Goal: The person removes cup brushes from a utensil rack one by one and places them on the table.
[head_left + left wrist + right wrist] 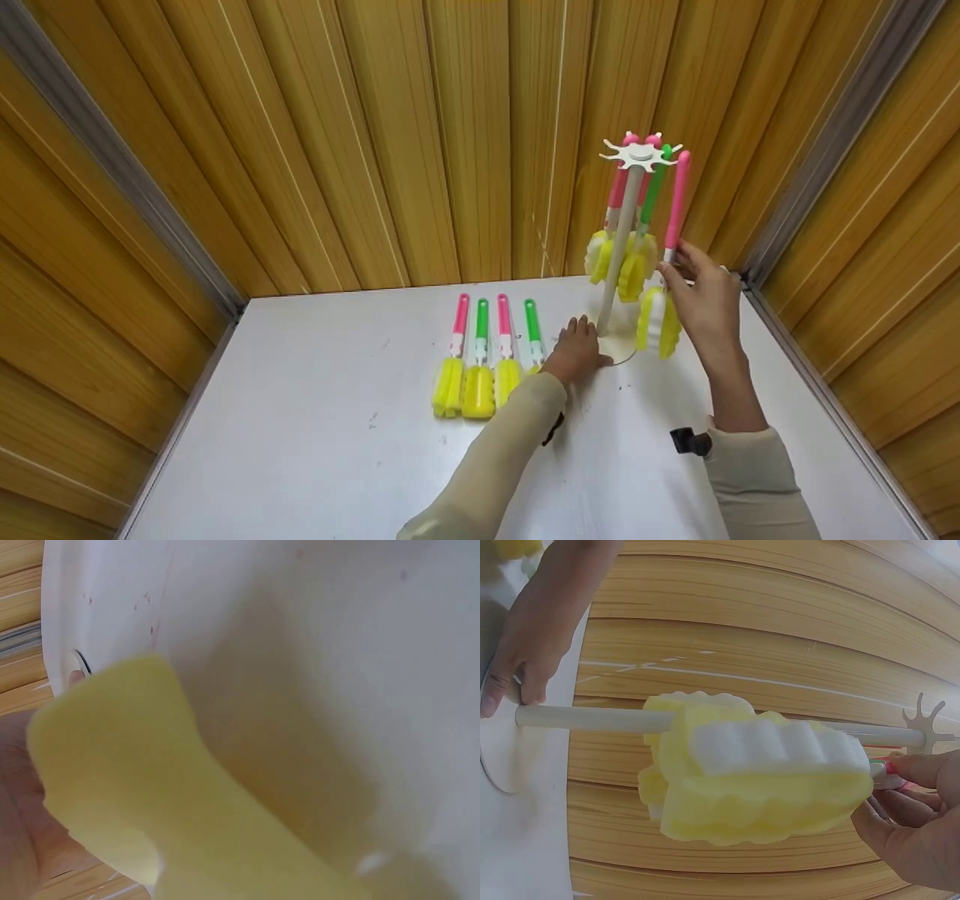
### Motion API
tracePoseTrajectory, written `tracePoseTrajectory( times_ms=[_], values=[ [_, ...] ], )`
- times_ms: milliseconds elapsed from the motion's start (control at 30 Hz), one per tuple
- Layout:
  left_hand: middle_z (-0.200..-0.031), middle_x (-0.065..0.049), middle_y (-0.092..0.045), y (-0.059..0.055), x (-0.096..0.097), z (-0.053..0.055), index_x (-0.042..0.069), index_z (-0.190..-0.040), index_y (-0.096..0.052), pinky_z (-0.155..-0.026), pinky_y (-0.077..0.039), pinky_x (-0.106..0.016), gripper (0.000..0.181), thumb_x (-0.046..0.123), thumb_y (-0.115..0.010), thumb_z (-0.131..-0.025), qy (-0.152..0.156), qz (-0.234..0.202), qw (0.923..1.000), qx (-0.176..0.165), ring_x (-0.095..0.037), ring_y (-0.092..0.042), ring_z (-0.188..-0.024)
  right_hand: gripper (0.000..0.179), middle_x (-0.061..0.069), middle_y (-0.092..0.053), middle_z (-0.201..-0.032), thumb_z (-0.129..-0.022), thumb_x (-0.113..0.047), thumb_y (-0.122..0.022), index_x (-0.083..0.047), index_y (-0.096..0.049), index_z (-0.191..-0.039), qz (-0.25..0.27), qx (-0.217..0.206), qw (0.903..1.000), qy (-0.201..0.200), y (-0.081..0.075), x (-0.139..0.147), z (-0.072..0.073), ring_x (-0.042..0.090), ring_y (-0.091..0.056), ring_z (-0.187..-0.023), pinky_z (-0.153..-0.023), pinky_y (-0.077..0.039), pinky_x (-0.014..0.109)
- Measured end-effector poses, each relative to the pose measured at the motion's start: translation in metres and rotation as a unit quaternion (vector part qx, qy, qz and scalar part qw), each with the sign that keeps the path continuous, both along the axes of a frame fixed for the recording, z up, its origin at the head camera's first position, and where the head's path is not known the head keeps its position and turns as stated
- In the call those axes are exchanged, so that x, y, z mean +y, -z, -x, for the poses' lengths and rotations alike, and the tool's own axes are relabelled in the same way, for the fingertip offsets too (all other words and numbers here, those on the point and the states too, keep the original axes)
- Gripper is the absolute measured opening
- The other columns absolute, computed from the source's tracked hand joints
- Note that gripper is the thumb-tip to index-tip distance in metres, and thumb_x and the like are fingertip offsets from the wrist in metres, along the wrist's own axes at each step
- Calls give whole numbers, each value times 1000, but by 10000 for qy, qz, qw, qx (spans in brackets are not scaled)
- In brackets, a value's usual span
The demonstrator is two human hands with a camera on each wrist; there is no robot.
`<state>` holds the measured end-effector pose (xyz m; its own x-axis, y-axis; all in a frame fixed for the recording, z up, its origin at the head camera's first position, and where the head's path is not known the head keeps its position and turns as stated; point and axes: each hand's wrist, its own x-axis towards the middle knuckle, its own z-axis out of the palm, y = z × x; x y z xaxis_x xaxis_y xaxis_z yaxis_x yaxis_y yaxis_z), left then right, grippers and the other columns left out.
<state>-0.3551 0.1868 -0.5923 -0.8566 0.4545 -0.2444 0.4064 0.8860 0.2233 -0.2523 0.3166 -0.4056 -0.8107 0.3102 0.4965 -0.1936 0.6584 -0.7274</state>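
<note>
My right hand [709,296] pinches a sponge bottle brush [678,199] at the white neck below its pink handle. The handle's top is beside an arm of the white rack [621,255]; I cannot tell whether it hangs there. In the right wrist view, its yellow and white sponge head [780,791] points towards the base. My left hand [576,351] rests on the rack's round base [621,349], fingers beside the pole. Three other brushes hang on the rack, two pink-handled and one green-handled [654,193]. A blurred yellow sponge head [157,780] fills much of the left wrist view.
Several sponge brushes [479,390] with pink and green handles lie in a row on the white table [315,420], left of my left hand. My left forearm partly covers the rightmost ones. Wood-look panels [465,150] close in the back and sides.
</note>
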Motion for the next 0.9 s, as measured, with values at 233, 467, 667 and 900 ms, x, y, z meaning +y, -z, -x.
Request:
tracePoseTrajectory(
  times_ms=[233, 467, 667, 900],
  values=[
    [-169, 0, -18, 1, 1, 1, 14, -162, -25, -125, -18, -32, 86, 60, -55, -96, 38, 25, 10000, -50, -19, -15, -156, 48, 22, -70, -122, -98, -11, -68, 1, -56, -143, 124, -110, 9998, -76, 0, 2, -6, 38, -71, -106, -70, -44, 0],
    [-170, 1, -17, 0, 1, 2, 16, -163, -25, -125, -16, -32, 86, 61, -54, -96, -21, 62, 9998, -168, -18, -13, -156, 46, 22, -71, -121, -98, -11, -69, 1, -58, -141, -53, -149, 9998, 109, 3, 4, -10, 36, -71, -104, -85, -59, 42],
    [-169, 0, -19, 0, -1, 0, 14, -161, -27, -125, -18, -32, 85, 59, -56, -96, -4, -57, 9999, -101, -18, -15, -156, 45, 22, -70, -121, -97, -11, -69, 1, -59, -140, -48, -167, 9998, 82, 7, 5, -12, 36, -71, -105, -87, -57, 49],
    [-168, 0, -22, 1, -1, 0, 13, -161, -28, -124, -21, -34, 85, 59, -56, -96, 56, -69, 10000, 41, -19, -18, -155, 46, 22, -70, -122, -97, -11, -70, 1, -58, -140, -26, -235, 9997, 82, 13, 10, -15, 36, -70, -105, -81, -57, 16]
  ],
)
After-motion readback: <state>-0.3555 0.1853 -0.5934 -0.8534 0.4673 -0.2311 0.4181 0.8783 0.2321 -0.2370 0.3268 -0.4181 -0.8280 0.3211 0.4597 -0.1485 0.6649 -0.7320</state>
